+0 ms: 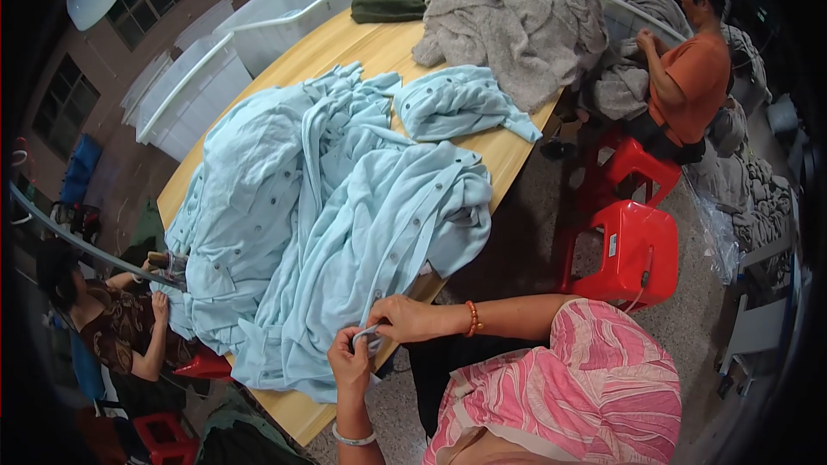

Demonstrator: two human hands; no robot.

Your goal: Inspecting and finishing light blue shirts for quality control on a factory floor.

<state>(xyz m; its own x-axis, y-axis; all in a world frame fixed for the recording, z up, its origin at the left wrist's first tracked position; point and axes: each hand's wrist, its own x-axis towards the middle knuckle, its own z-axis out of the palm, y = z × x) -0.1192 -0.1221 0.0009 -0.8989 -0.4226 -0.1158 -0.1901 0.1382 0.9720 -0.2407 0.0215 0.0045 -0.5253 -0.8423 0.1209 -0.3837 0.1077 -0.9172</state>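
Observation:
A light blue buttoned cardigan (370, 232) lies bunched over the near edge of the table, dark buttons along its band. My left hand (351, 363), with a pale bangle at the wrist, pinches a small part of its edge. Close beside it, my right hand (405, 319), a beaded bracelet on the wrist, grips the same bit of blue cloth. My fingers hide most of what lies between them. More light blue garments (245, 181) are heaped to the left, and a folded blue one (457, 103) lies farther back.
A wooden table (517, 159) bears a grey knit pile (517, 17) and dark green cloth (392, 2). White bins (194, 90) stand at its far left. Red stools (633, 250) are to the right. Co-workers sit left (112, 310) and right (689, 77); another's hands show at the back.

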